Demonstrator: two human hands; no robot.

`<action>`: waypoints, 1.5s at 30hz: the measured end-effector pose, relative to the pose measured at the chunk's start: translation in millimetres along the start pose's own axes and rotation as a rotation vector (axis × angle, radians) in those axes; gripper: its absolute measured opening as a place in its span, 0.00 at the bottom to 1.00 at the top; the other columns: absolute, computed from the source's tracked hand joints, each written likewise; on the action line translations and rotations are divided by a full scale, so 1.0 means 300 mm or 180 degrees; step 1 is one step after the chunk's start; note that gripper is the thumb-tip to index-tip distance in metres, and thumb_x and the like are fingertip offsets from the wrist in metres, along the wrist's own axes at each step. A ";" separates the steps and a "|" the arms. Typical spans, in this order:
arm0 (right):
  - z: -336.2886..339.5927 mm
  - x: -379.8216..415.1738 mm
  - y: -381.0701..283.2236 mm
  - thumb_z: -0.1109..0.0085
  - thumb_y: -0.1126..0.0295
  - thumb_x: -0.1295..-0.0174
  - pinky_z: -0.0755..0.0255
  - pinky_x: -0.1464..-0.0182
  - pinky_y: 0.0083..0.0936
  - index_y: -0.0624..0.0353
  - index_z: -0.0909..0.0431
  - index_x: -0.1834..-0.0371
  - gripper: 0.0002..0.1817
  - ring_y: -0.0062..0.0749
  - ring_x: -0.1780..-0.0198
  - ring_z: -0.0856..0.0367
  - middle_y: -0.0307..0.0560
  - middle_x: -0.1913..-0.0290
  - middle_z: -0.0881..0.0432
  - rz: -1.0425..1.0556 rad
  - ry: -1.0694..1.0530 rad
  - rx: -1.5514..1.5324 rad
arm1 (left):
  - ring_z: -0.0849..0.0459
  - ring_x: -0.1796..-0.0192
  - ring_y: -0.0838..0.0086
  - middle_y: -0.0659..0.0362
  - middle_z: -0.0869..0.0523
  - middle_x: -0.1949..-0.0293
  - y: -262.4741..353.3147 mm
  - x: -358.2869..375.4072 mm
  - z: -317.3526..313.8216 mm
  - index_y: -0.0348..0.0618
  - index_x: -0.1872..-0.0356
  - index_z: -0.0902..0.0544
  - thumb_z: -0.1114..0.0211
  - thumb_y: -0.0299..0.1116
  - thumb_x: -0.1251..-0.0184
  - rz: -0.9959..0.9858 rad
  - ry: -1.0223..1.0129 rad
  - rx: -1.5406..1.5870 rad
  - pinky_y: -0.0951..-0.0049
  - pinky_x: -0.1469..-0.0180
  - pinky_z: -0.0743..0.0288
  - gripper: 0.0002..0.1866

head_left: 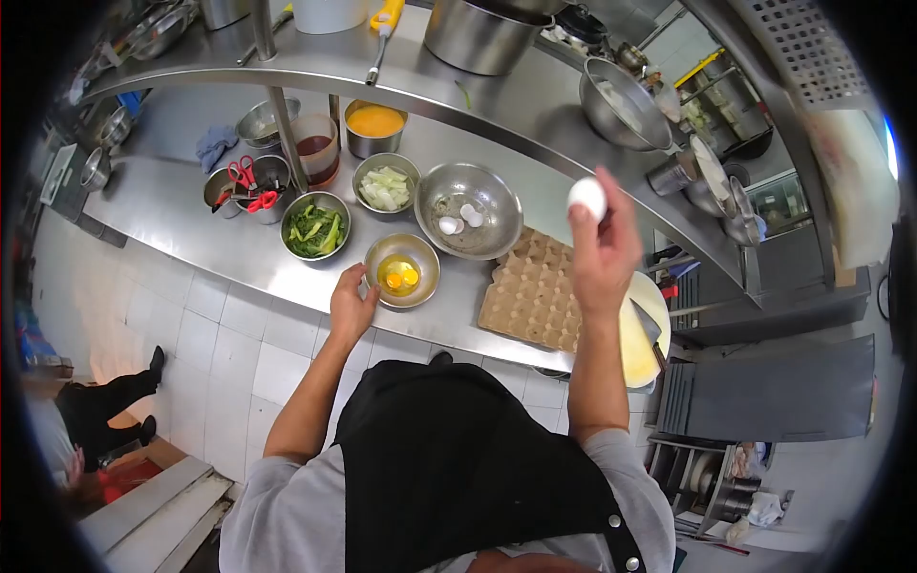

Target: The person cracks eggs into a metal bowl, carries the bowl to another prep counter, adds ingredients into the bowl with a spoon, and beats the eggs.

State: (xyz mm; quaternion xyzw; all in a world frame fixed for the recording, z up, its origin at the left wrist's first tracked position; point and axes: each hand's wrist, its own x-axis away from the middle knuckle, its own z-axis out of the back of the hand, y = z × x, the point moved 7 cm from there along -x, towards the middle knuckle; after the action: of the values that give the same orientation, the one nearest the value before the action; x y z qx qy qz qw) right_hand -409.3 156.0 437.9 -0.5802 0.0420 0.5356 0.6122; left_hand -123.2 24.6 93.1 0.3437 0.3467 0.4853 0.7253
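Raised above the counter, my right hand (609,250) grips a white egg (587,198) between thumb and fingers. My left hand (353,304) rests against the left rim of a small metal bowl (432,284), its fingers curved along the side. Two yolks (401,277) in clear egg white lie in that bowl. Behind it, a wider steel bowl (492,186) contains several pieces of white eggshell (461,220). A cardboard egg tray (528,291) lies on the counter below my right hand.
Bowls of green vegetables (315,229) and pale chopped vegetables (386,188) stand left of the shell bowl. Farther back are a pot of orange liquid (374,122) and red-handled scissors (242,175). A knife (650,329) lies on a round board (635,353) at right. A steel shelf (325,76) overhangs the counter.
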 end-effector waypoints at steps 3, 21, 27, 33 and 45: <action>-0.038 -0.147 -0.067 0.24 0.67 0.39 0.25 0.63 0.21 0.66 0.17 0.44 0.23 0.23 0.65 0.19 0.46 0.59 0.16 -0.0105 0.0003 0.0447 | 0.13 0.50 0.60 0.49 0.17 0.36 0.011 0.011 0.026 0.41 0.39 0.19 0.26 0.26 0.41 -0.0197 0.0016 0.0031 0.66 0.55 0.18 0.26; -0.385 0.256 0.180 0.32 0.64 0.30 0.30 0.73 0.18 0.63 0.21 0.48 0.16 0.17 0.67 0.21 0.45 0.60 0.14 -0.1964 -0.1508 -0.1118 | 0.15 0.51 0.73 0.55 0.14 0.45 0.374 -0.040 0.136 0.39 0.37 0.19 0.31 0.24 0.34 -0.0100 -0.0779 0.2150 0.76 0.49 0.19 0.23; -0.677 0.526 0.505 0.36 0.55 0.28 0.38 0.80 0.17 0.55 0.22 0.46 0.17 0.15 0.80 0.28 0.37 0.71 0.18 -0.3054 -0.2636 -0.1195 | 0.13 0.57 0.77 0.56 0.10 0.56 0.307 -0.086 -0.026 0.37 0.36 0.21 0.33 0.24 0.30 0.0527 -0.1462 0.2614 0.76 0.52 0.19 0.22; -0.719 0.557 0.576 0.27 0.61 0.40 0.20 0.61 0.33 0.59 0.20 0.44 0.24 0.39 0.57 0.14 0.53 0.58 0.14 -0.1001 -0.2759 -0.0824 | 0.13 0.65 0.73 0.54 0.13 0.60 0.073 -0.041 -0.111 0.35 0.46 0.20 0.34 0.21 0.35 0.2083 -0.0439 0.2827 0.75 0.64 0.16 0.16; -0.820 0.567 0.554 0.37 0.75 0.49 0.20 0.53 0.51 0.59 0.21 0.57 0.14 0.61 0.55 0.16 0.59 0.56 0.19 0.0391 -0.2937 -0.0270 | 0.17 0.71 0.74 0.58 0.15 0.70 0.064 -0.057 -0.188 0.36 0.58 0.19 0.34 0.23 0.38 0.2297 0.0085 0.2092 0.73 0.68 0.21 0.08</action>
State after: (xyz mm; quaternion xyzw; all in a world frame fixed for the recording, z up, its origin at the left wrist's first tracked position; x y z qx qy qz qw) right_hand -314.1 32.3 133.1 -0.3022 -0.2224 0.7742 0.5098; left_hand -184.2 23.2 82.5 0.6465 0.3496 0.5750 0.3593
